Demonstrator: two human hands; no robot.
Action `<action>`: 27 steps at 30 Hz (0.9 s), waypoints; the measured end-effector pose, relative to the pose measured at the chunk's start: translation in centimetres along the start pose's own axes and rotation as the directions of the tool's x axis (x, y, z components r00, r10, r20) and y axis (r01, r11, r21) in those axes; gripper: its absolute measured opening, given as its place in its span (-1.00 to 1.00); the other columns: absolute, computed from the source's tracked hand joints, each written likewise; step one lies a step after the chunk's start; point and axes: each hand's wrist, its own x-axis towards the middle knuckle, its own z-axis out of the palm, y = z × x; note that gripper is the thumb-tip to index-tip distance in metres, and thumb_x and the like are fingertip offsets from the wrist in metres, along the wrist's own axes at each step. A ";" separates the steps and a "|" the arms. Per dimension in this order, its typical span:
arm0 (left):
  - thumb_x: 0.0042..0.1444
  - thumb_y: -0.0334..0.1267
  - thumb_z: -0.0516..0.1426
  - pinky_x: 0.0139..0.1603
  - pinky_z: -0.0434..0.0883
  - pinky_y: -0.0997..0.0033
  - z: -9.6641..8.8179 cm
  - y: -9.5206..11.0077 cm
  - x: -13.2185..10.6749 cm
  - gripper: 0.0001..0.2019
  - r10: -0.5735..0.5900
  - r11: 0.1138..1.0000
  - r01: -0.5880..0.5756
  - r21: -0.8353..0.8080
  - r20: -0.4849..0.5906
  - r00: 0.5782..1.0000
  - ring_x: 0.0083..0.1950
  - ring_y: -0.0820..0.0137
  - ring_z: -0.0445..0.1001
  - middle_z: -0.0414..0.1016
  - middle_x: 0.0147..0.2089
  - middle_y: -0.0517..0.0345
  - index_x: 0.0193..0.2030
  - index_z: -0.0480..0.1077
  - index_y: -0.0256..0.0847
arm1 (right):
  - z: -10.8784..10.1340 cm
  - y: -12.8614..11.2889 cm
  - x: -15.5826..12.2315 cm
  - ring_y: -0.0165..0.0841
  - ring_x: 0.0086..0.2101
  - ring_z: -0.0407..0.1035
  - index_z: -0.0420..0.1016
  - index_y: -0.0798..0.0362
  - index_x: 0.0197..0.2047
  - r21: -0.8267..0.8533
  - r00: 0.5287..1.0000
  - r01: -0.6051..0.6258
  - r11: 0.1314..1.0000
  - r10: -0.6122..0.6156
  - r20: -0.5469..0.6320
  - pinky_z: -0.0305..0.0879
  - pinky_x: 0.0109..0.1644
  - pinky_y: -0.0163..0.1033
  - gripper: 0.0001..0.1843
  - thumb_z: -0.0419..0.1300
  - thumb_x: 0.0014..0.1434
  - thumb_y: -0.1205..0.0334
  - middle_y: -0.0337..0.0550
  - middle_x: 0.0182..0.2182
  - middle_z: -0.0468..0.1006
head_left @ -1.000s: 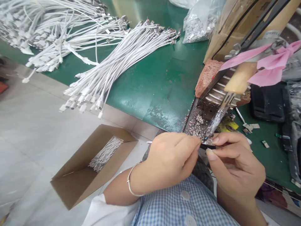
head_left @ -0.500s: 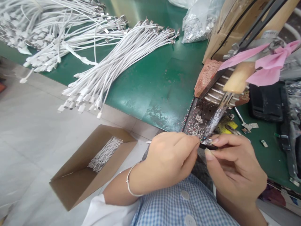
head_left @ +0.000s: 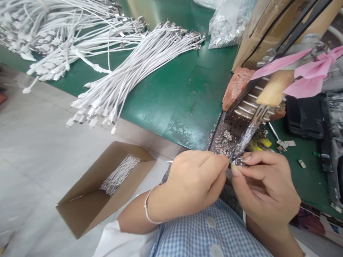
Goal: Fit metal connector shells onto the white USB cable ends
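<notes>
My left hand (head_left: 198, 178) is closed in a pinch, its fingertips beside the soldering iron's tip. A short bit of white cable (head_left: 169, 161) shows behind its knuckles; most of that cable is hidden in the hand. Between thumb and fingers my right hand (head_left: 264, 189) pinches a small metal USB connector (head_left: 239, 161). The connector meets the fine wire ends at my left fingertips, right under the tip. The fixed soldering iron (head_left: 273, 91) has a wooden handle and points down and left, its whitish, crusted shaft (head_left: 245, 137) just above both hands.
Bundles of white cables (head_left: 139, 67) lie across the green table (head_left: 193, 96). A cardboard box (head_left: 88, 185) with cables in it stands on the floor. Behind the iron are a brick (head_left: 237, 87) and a bag of metal connectors (head_left: 227, 30). Solder debris (head_left: 223, 141) covers the tray.
My right hand has moved slightly left and its thumb has closed up onto the connector, now nearer the iron's tip. My left hand has barely moved.
</notes>
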 end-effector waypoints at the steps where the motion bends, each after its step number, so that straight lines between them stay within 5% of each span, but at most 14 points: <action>1: 0.26 -0.40 0.09 -0.51 0.23 0.44 0.0 0.0 0.0 -0.88 -0.001 1.000 0.001 -0.004 0.000 1.000 -0.57 0.50 0.26 0.41 -0.55 0.29 -0.25 0.46 -0.27 | 0.0 0.0 0.1 -0.31 -0.22 0.44 0.51 0.01 -0.26 -0.008 1.000 0.010 1.000 -0.010 0.006 0.48 -0.15 -0.12 -0.81 0.33 0.07 0.45 -0.16 -0.22 0.50; 6: 0.28 -0.39 0.08 -0.50 0.26 0.43 -0.1 0.0 -0.2 -0.86 -0.016 1.000 0.015 0.012 0.015 1.000 -0.55 0.48 0.32 0.45 -0.53 0.26 -0.25 0.46 -0.26 | 0.1 -0.1 0.0 -0.30 -0.24 0.42 0.51 0.01 -0.32 -0.019 1.000 0.012 1.000 -0.012 0.002 0.48 -0.18 -0.11 -0.86 0.32 0.09 0.44 -0.16 -0.26 0.49; 12: 0.28 -0.40 0.03 -0.52 0.27 0.41 -0.2 0.0 -0.6 -0.82 -0.019 0.998 0.015 0.062 0.076 0.997 -0.55 0.45 0.35 0.44 -0.53 0.25 -0.28 0.44 -0.22 | 0.3 -0.7 -0.6 -0.31 -0.24 0.41 0.51 -0.02 -0.31 0.123 0.991 -0.137 0.983 0.137 0.009 0.47 -0.19 -0.13 -0.85 0.29 0.13 0.45 -0.16 -0.24 0.47; 27: 0.30 -0.38 0.03 -0.50 0.29 0.42 -0.3 0.2 -0.5 -0.81 -0.027 0.997 0.022 0.069 0.083 0.996 -0.52 0.45 0.39 0.46 -0.51 0.25 -0.29 0.44 -0.22 | 0.4 -0.9 -0.7 -0.32 -0.22 0.43 0.49 0.02 -0.32 0.157 0.989 -0.147 0.977 0.150 -0.004 0.47 -0.16 -0.16 -0.84 0.29 0.11 0.48 -0.16 -0.24 0.46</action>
